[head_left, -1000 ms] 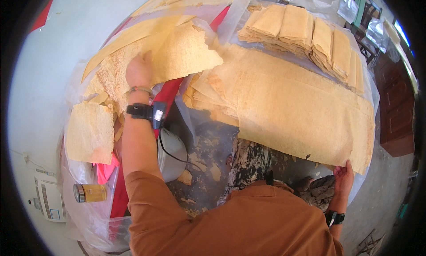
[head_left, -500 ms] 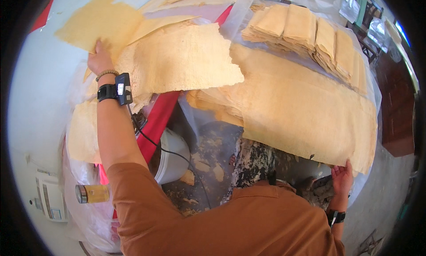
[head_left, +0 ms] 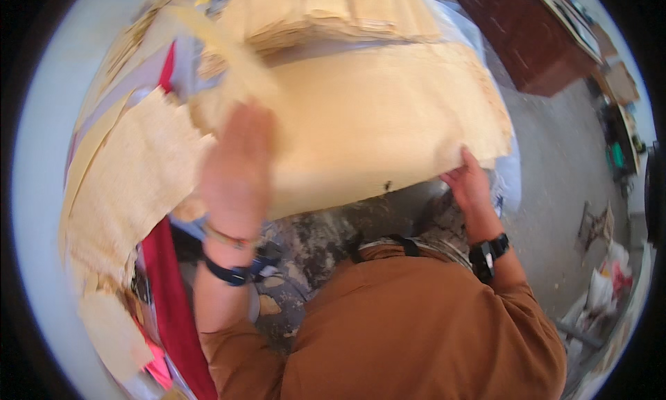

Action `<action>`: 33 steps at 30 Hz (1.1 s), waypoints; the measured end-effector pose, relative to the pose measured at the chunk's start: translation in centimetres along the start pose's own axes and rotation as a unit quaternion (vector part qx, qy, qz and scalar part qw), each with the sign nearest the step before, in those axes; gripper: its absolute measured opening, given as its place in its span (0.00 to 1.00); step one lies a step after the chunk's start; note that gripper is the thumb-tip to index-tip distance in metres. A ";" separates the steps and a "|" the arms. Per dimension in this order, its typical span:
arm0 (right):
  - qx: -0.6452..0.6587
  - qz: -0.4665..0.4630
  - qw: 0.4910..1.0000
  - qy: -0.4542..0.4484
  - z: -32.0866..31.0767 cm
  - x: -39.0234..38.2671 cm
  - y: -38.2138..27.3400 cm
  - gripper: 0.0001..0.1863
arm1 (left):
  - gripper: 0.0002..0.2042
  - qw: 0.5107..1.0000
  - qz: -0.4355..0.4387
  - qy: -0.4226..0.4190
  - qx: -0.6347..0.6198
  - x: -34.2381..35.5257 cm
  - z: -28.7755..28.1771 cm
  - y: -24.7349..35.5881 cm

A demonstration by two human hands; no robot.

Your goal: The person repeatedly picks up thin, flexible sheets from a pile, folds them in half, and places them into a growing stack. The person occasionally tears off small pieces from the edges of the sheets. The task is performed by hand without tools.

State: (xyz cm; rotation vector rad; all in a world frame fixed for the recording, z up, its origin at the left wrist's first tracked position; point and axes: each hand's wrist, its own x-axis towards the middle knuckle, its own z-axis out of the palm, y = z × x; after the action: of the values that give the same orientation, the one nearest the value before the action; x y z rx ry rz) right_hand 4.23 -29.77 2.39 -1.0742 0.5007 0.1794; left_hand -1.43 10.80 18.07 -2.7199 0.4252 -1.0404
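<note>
A large thin tan sheet (head_left: pixel 361 115), like wood veneer, lies on a pile of similar sheets in front of me. My right hand (head_left: pixel 470 185) pinches its near right edge, thumb on top. My left hand (head_left: pixel 239 171), smeared by motion, is raised over the left end of that sheet. From its fingers a smaller yellowish sheet (head_left: pixel 229 49) stretches up and to the left, also blurred; the grip itself is not sharp. A dark speck sits near the big sheet's front edge.
Stacked folded sheets (head_left: pixel 333 11) lie behind the large one. At the left are ragged-edged sheets (head_left: pixel 132 164) and a red cloth strip (head_left: pixel 170 310). A dark red wooden cabinet (head_left: pixel 527 39) stands at the far right, and plastic bags (head_left: pixel 603 289) lie at the lower right.
My left hand has swung right with the smaller sheet, from the left pile to above the large sheet. My right hand keeps to the large sheet's edge. The view has turned to the right.
</note>
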 end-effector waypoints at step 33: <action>-0.079 0.025 0.992 -0.092 2.0 -1.1 -0.5 0.21 | 0.23 0.981 0.032 -0.123 -0.144 -1.2 7.9 17.1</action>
State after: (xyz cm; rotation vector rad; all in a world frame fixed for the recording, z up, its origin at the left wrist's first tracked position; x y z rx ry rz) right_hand 4.04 -28.14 4.05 -1.1878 0.3506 0.3642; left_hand -0.29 -4.23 6.72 -3.0136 0.6607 -0.6554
